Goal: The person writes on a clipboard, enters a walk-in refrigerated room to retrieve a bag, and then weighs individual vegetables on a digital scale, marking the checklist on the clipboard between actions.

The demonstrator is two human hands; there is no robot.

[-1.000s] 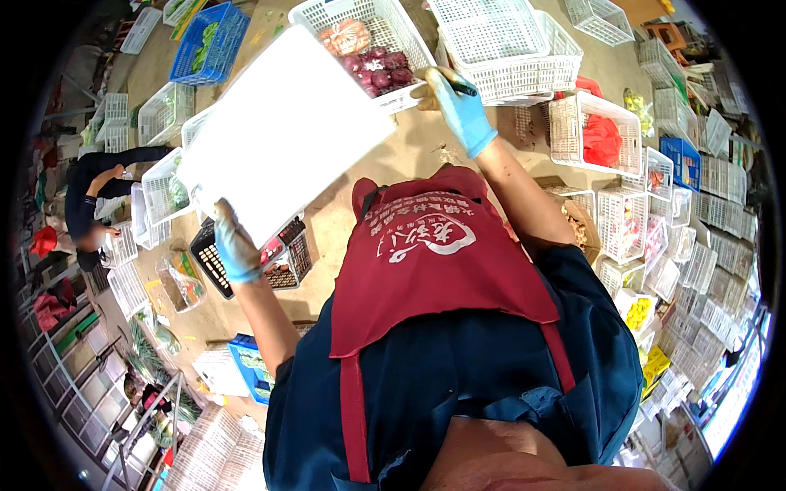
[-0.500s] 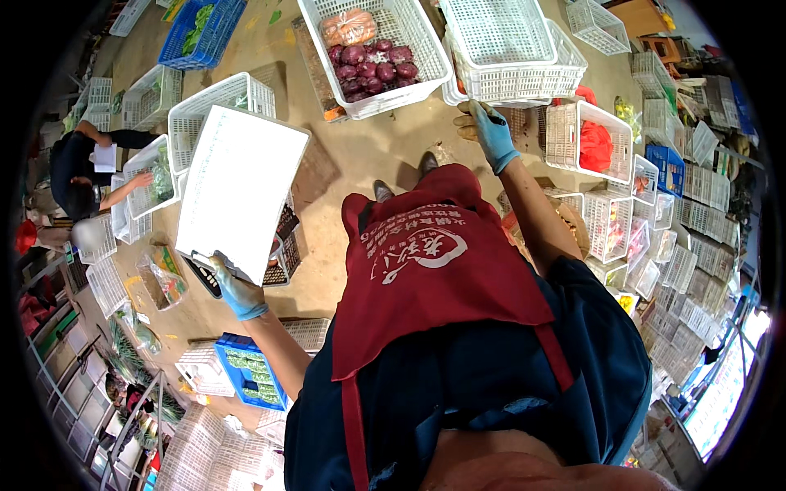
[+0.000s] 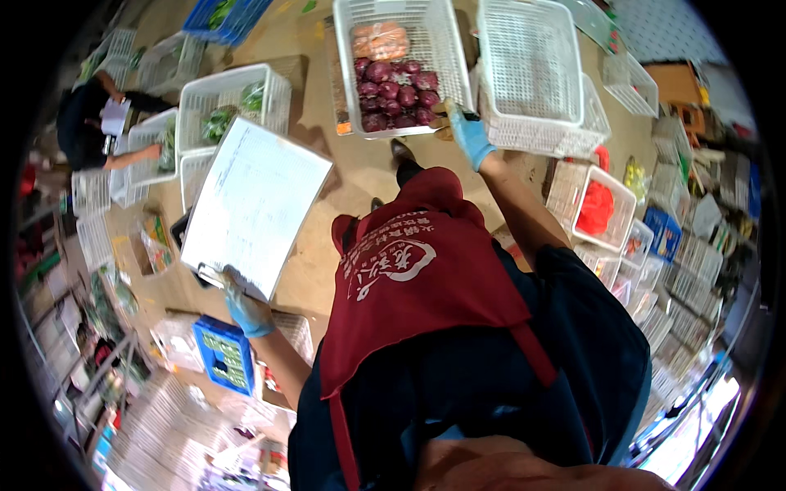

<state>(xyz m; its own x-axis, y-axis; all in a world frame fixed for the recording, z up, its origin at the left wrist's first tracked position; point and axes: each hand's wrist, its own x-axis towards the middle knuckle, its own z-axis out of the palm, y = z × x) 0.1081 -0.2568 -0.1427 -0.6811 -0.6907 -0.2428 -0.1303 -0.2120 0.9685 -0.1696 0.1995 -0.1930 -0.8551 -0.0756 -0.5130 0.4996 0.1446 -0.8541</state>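
My left hand, in a blue glove, grips a clipboard by its clip end. Large white printed sheets lie on the clipboard and tilt up to the right. My right hand wears a blue glove with tan fingers. Its fingers look curled around a small dark thing that I cannot make out. They are at the near right corner of a white crate; contact is unclear. In that crate are dark purple round vegetables, seemingly red onions, and a clear bag of orange-pink produce.
White crates are stacked right of my right hand. A crate with a red bag stands farther right. Leafy greens fill part of a crate beyond the clipboard. A co-worker reaches into a crate at far left. A blue crate stands lower left.
My right hand has shifted left to the near corner of the onion crate. The clipboard has moved slightly right. My view and body have turned, and my feet have changed position.
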